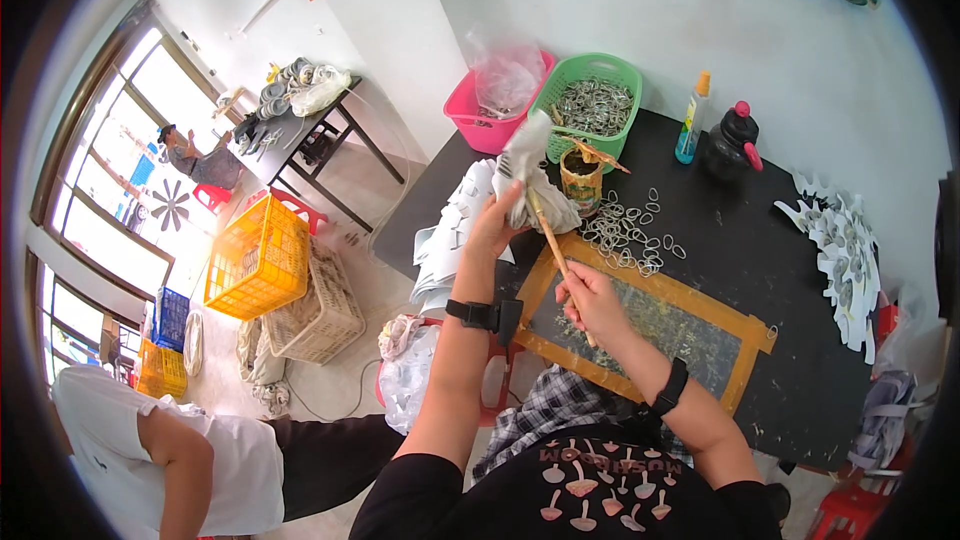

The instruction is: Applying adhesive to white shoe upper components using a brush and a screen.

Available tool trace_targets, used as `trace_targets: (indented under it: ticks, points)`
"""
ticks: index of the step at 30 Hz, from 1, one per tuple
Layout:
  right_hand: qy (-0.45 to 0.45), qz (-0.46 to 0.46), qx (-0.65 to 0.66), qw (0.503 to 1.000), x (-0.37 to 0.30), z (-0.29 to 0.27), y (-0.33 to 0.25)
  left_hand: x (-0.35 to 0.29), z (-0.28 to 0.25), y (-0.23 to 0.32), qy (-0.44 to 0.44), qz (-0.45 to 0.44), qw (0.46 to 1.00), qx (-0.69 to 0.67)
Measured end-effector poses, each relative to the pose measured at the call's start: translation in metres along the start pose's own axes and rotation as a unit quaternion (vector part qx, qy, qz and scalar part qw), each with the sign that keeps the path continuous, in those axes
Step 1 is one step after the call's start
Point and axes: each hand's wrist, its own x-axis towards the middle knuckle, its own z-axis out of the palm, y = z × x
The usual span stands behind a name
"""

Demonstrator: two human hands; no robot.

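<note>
My left hand (492, 224) is raised over the table's left part, its fingers closed round a whitish, crumpled, cloth-like piece (545, 196). Its exact kind is unclear. My right hand (592, 302) grips a thin wooden stick (549, 232), whose upper end reaches the whitish piece; any tip there is hidden. Beneath my right hand lies a dark board (660, 335) edged with yellow-brown tape. Just beyond the whitish piece stands a smeared can (581, 183) with a brown-stained strip across its top. Many oval metal rings (632, 234) are scattered beside it.
White cut pieces lie stacked (455, 230) at the left and spread (840, 250) at the right. Behind stand a pink basket (465, 105), a green basket (632, 130) of metal rings, a spray bottle (692, 120) and a black jug (735, 145). Another person (215, 460) sits at left.
</note>
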Motion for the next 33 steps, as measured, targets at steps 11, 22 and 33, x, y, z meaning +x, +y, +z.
trace_targets:
  ticks: [11,22,33]
  points:
    - [0.034,-0.019,-0.022,0.999,-0.005,0.005,0.012,0.016,0.009,-0.016,0.06,0.111,0.989,-0.08]
    - [0.015,-0.006,-0.074,0.997,-0.043,-0.005,0.014,0.048,-0.015,-0.013,0.22,0.152,0.963,-0.022]
    - [0.043,-0.01,-0.007,0.999,-0.027,-0.014,-0.01,0.003,-0.003,-0.005,0.035,0.058,0.989,-0.129]
